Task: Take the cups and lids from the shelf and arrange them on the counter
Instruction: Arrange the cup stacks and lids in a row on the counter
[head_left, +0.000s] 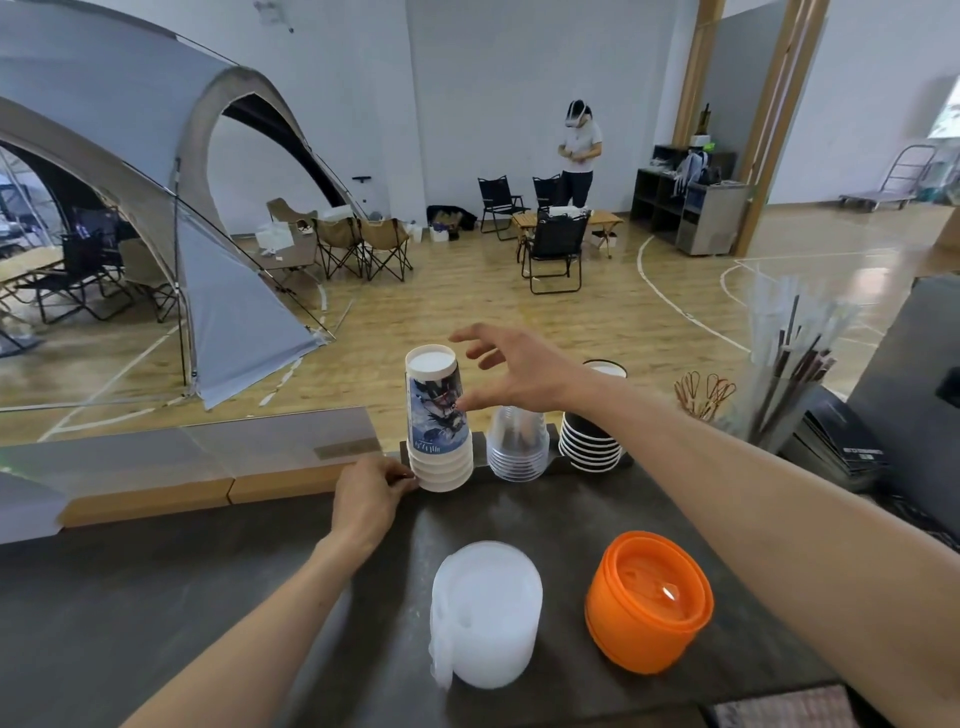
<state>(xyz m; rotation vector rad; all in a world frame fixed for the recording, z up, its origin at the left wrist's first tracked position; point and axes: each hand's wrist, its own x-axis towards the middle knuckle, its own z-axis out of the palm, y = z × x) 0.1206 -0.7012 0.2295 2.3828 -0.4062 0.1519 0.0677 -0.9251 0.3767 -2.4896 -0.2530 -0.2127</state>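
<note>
My left hand (371, 493) grips the bottom rims of the stack of printed cups (436, 415), fingers curled against them. My right hand (519, 371) hovers spread wide beside the top of that stack, holding nothing, thumb tip close to its side. The stack stands upside down at the back edge of the dark counter (156, 597). Just right of it stand clear cups (518, 449), then black cups (589, 441). In front of it sit white lids (485, 613) and orange lids (649, 603).
</note>
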